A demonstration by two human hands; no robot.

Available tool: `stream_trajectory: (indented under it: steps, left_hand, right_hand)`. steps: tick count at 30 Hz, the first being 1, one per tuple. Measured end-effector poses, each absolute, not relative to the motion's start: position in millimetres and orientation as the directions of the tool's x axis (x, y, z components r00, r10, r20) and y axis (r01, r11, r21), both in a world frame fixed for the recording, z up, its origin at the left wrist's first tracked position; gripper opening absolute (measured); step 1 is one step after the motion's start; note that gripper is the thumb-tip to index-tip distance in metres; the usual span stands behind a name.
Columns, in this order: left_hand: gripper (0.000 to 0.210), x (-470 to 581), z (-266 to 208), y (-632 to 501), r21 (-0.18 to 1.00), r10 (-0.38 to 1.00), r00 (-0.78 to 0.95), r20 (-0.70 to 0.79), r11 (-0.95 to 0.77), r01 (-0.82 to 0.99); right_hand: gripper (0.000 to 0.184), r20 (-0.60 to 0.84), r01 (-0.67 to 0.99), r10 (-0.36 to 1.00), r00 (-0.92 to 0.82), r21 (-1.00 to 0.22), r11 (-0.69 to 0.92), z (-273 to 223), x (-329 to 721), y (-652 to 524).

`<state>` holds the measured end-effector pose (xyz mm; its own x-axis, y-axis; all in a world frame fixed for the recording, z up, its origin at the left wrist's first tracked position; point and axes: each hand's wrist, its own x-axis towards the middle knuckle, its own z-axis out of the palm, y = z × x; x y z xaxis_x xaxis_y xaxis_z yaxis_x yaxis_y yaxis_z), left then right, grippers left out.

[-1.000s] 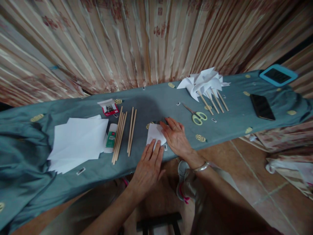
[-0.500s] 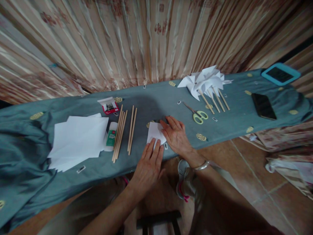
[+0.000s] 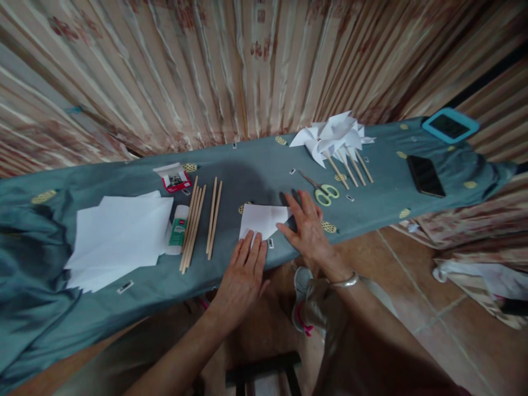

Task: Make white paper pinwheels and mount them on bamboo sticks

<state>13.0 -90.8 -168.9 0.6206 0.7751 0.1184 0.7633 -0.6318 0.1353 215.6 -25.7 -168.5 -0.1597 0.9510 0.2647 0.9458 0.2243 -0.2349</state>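
A small folded sheet of white paper point(image 3: 262, 216) lies near the front edge of the cloth-covered table. My left hand point(image 3: 242, 269) rests on its near left part with the fingers stretched out flat. At the paper's right corner, my right hand point(image 3: 307, 228) is spread, thumb and forefinger apart on either side of that corner. Whether those fingertips press on the paper or hover just over it, I cannot tell. Green-handled scissors point(image 3: 324, 192) lie beyond my right hand. To the left of the paper are two loose wooden sticks point(image 3: 213, 217).
Several more sticks point(image 3: 193, 225) lie beside a glue stick point(image 3: 177, 230). Farther left is a stack of white paper point(image 3: 119, 236), with an open red box point(image 3: 176, 180) behind. Paper pinwheels point(image 3: 334, 137), a phone point(image 3: 425, 176) and a blue-framed tablet point(image 3: 450, 125) occupy the right side.
The folded paper now shows a wider face, its right corner reaching farther right. My right hand has moved right with that corner; my left hand stays on the near part. The view has shifted slightly.
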Motion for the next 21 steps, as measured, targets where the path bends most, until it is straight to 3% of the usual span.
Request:
stream_trajectory:
  steps: [5, 8, 12, 21]
  left_hand:
    - [0.063, 13.4, -167.6, -89.6, 0.128, 0.779, 0.618, 0.106, -0.627, 0.768]
    - [0.063, 14.2, -165.3, -89.5, 0.114, 0.786, 0.612, 0.087, -0.618, 0.778]
    - [0.062, 14.6, -158.5, -86.0, 0.112, 0.79, 0.608, 0.081, -0.613, 0.782]
    - [0.05, 15.7, -146.2, -73.9, 0.093, 0.803, 0.591, 0.073, -0.595, 0.798]
  right_hand:
    - [0.059, 0.346, 0.972, 0.938, 0.028, -0.227, 0.055, -165.3, 237.8, -7.4]
    - [0.047, 0.405, 0.931, 0.908, -0.106, -0.281, 0.234, -159.3, 235.2, -13.2]
    - [0.039, 0.327, 0.757, 0.841, -0.431, -0.377, 0.534, -158.1, 220.5, -31.0]
    - [0.042, 0.232, 0.758, 0.865, -0.444, -0.418, 0.501, -155.0, 215.3, -33.1]
